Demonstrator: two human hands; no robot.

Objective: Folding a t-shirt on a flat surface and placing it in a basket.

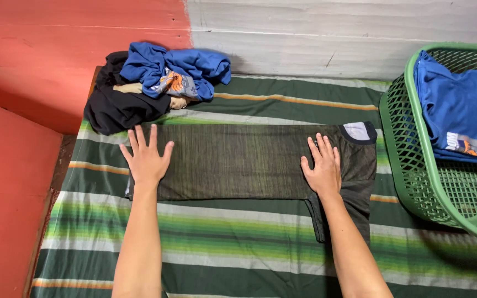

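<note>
I keep my left hand (pixel 146 160) and right hand (pixel 323 168) open and flat, gripping nothing, pressing the dark olive folded knit shirt (pixel 244 160) smooth toward its collar.

Even, soft light; sharp focus, faint shadows.

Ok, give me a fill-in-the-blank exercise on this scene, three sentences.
1. Both hands, left hand and right hand, lie flat on a dark ____.
2. The basket at the right is ____ in colour.
3. The top garment in the pile by the wall is ____.

Missing words: shirt; green; blue
</note>
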